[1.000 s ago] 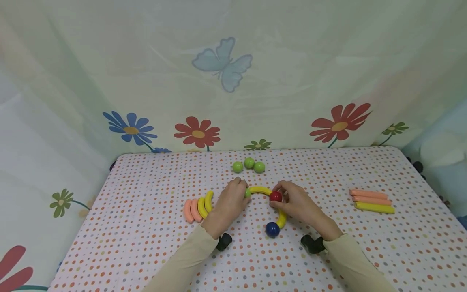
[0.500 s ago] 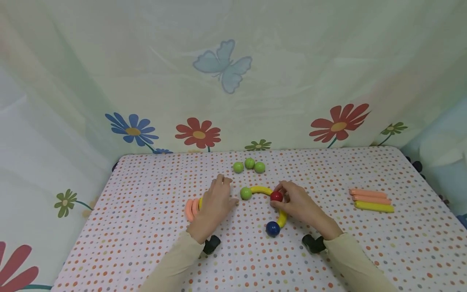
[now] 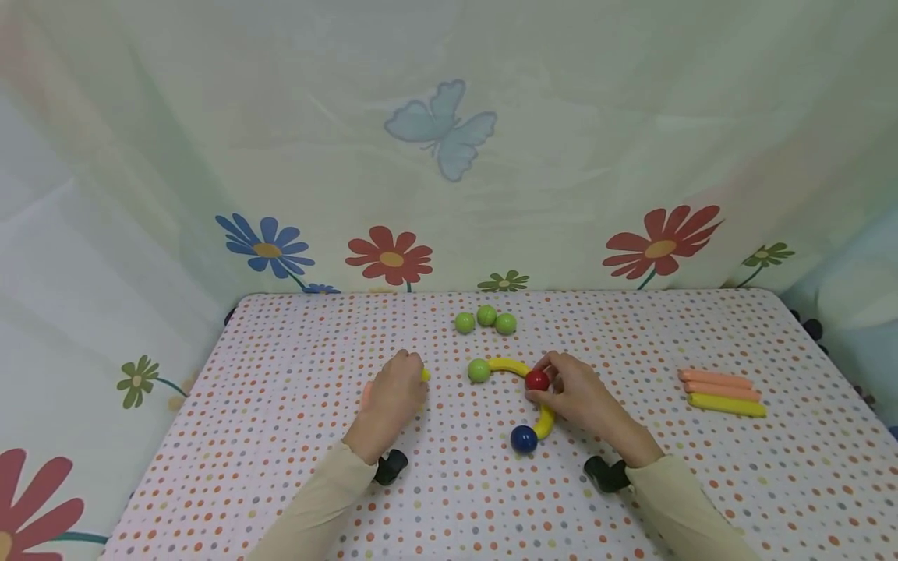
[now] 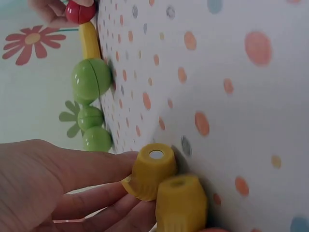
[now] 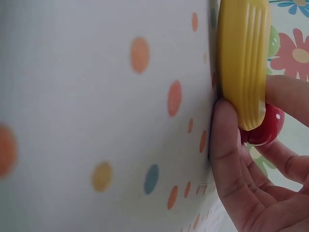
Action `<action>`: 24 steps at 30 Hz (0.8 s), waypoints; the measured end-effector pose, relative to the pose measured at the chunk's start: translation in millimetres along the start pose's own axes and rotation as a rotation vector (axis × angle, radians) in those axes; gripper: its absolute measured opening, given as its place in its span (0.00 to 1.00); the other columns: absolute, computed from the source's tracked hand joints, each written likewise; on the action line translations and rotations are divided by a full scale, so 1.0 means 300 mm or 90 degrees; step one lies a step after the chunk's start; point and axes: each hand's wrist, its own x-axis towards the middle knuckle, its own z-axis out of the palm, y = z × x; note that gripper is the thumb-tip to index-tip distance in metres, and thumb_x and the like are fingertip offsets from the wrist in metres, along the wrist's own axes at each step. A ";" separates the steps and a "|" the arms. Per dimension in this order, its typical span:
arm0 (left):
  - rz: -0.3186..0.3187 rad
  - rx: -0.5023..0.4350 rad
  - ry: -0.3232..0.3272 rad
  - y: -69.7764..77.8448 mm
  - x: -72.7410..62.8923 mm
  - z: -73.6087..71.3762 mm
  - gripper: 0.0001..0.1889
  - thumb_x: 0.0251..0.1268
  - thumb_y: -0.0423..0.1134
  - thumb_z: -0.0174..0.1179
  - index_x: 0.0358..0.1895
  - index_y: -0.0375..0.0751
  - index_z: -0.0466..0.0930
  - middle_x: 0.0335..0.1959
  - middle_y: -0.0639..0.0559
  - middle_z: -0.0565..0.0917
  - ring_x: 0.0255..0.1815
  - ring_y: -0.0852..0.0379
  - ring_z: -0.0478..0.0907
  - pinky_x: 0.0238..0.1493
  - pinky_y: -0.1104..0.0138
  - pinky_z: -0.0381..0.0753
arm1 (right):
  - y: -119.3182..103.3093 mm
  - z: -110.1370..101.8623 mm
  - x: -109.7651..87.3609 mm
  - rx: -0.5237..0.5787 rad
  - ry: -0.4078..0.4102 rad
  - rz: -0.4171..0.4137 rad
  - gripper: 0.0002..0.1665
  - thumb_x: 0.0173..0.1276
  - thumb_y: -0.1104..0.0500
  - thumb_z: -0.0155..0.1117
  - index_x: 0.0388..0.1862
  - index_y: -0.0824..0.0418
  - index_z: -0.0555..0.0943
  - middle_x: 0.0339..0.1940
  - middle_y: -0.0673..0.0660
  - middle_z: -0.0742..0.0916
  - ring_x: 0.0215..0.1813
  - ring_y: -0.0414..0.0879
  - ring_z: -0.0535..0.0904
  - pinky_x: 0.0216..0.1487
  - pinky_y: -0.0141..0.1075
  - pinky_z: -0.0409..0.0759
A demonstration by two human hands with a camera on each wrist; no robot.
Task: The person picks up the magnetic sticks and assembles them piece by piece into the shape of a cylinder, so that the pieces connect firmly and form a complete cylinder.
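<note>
hands [image 3: 394,396] farther apart over dotted tablecloth [image 3: 470,499], flowered backdrop [image 3: 561,179]

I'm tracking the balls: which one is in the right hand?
The red ball: the right hand curls round it, while the blue ball and four green balls lie outside its grip.

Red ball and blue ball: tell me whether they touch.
Apart. The head view shows spotted cloth between the red ball and the blue ball, with a curved yellow piece beside that gap.
</note>
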 end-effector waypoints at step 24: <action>0.080 -0.138 -0.025 0.100 0.022 0.066 0.10 0.70 0.30 0.68 0.49 0.27 0.84 0.40 0.44 0.81 0.36 0.54 0.75 0.38 0.65 0.79 | 0.001 -0.007 -0.021 -0.009 0.008 -0.014 0.25 0.67 0.62 0.77 0.57 0.68 0.76 0.43 0.61 0.80 0.38 0.49 0.75 0.38 0.38 0.77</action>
